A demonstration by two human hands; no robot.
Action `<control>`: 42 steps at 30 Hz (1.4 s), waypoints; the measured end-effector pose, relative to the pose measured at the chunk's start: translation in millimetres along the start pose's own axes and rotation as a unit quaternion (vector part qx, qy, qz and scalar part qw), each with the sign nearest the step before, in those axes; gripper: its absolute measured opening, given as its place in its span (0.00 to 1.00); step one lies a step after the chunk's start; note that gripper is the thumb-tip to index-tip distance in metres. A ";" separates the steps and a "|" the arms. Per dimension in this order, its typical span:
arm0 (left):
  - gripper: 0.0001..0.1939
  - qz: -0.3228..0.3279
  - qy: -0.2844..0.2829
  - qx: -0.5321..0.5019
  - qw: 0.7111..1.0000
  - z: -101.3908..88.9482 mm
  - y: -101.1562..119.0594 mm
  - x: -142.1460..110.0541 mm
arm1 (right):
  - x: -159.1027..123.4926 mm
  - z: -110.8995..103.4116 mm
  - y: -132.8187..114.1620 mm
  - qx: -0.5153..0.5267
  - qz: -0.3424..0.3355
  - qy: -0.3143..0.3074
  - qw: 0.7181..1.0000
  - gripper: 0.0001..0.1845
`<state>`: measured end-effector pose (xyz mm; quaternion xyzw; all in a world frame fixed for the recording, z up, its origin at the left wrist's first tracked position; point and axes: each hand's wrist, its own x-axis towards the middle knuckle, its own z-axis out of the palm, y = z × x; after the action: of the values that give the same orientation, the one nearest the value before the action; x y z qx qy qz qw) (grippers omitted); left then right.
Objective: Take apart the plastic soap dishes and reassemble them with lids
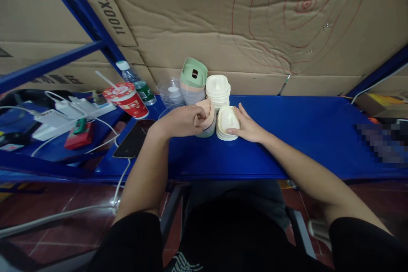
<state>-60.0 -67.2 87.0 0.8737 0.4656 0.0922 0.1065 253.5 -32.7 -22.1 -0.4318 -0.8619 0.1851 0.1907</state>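
My left hand (188,120) is closed, with its curled fingers at the rim of a pink plastic container (208,112). That container sits on top of a front stack with a greyish-green cup (208,131) below. The fingertips are partly hidden inside the pink rim. My right hand (247,126) grips the side of a short stack of cream lids (228,125), its thumb on the near side and its fingers on the far side. Behind them stand a taller stack of cream lids (217,87) and a stack topped by a green container with a slot (199,73).
Clear plastic bowls (170,89), a water bottle (140,85) and a red paper cup with a straw (129,101) stand to the left. A phone (132,142) lies on the blue table (293,127). Chargers and a power strip (63,114) are further left. Cardboard (197,17) backs the table.
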 end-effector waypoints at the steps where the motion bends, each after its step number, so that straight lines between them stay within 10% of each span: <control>1: 0.13 -0.001 -0.003 0.002 1.000 0.0 -0.9 0.0 | 0.4 -0.9 -1.3 0.023 0.005 -0.011 1.000 0.63; 12: 0.19 0.027 0.091 -0.004 0.996 11.3 4.7 10.1 | 6.9 3.7 -12.0 0.093 0.022 0.007 0.995 0.66; 42: 0.13 -0.002 0.041 -0.012 0.999 12.5 22.4 5.8 | 13.5 7.5 -11.9 0.143 0.019 0.055 0.988 0.67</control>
<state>-35.7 -75.8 81.4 0.8667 0.4704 0.1338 0.0979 234.3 -29.5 -20.5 -0.4260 -0.8063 0.2862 0.2942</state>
